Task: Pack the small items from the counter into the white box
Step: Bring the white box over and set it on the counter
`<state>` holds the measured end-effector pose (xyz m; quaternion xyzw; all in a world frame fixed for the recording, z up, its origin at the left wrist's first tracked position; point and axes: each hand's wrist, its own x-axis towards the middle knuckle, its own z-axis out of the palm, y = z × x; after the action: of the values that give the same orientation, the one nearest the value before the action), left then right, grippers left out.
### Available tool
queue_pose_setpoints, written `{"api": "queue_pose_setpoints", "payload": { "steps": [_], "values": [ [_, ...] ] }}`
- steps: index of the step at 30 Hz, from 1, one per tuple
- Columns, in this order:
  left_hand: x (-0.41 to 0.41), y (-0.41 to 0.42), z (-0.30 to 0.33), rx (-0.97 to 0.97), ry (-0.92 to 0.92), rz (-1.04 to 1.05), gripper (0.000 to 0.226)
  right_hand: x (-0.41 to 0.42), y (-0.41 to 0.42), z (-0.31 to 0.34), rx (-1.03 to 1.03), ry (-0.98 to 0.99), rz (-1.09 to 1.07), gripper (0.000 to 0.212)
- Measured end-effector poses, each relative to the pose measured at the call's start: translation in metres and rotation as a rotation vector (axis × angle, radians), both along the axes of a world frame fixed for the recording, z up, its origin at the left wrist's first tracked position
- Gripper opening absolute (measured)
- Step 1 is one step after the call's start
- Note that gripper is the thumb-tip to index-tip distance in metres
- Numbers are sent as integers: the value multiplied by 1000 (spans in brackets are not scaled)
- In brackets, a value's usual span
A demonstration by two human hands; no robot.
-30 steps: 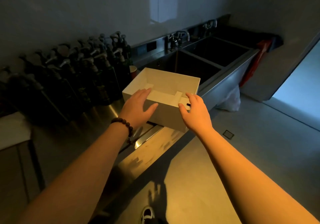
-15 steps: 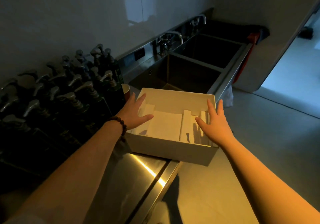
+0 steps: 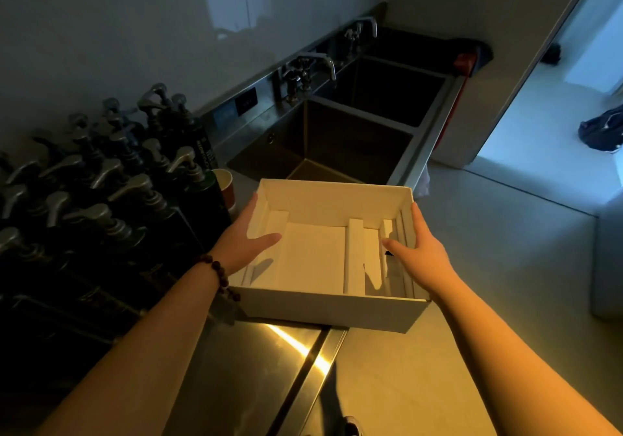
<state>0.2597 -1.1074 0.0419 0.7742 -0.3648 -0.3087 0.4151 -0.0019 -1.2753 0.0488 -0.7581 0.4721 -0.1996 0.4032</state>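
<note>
- Box (image 3: 323, 310) sits at the counter (image 3: 242, 368) edge, right part overhanging the floor; nearer the viewer than 0.5 s ago.
- Left hand (image 3: 241, 243) grips the left wall, thumb inside, fingers outside (beaded wristband).
- Right hand (image 3: 416, 253) now clasps the right wall likewise; before, its fingers were spread over the rim.
- Pump bottles (image 3: 111, 192) stand left; sink (image 3: 337, 145) behind.

Reaching forward with both bare arms; left hand (image 3: 243, 242) gripping the left wall of the white box (image 3: 332, 310), thumb inside; right hand (image 3: 417, 250) clasping the right wall likewise, fingers outside. Wearing a beaded bracelet (image 3: 219, 277) on the left wrist.
</note>
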Motion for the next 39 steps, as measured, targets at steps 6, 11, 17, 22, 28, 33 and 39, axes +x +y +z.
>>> {"api": "queue_pose_setpoints", "payload": {
  "steps": [6,11,17,22,28,33,39],
  "values": [
    [-1,1,1,-18,90,20,92,-2,-1,0,131,-58,-20,86],
    [-10,16,2,-69,84,45,95,-8,5,6,107,-70,29,89],
    [-40,50,26,-134,-3,137,96,-19,18,23,89,-101,147,91],
    [-82,100,36,-139,-23,278,96,-32,37,32,76,-98,283,91],
    [-155,185,44,-167,-33,538,95,-38,79,43,52,-77,499,92],
    [-209,270,58,-169,-67,722,95,-40,140,55,60,-98,699,90],
    [-259,380,66,-172,-74,928,96,-33,238,65,113,-123,919,88]
  ]
}}
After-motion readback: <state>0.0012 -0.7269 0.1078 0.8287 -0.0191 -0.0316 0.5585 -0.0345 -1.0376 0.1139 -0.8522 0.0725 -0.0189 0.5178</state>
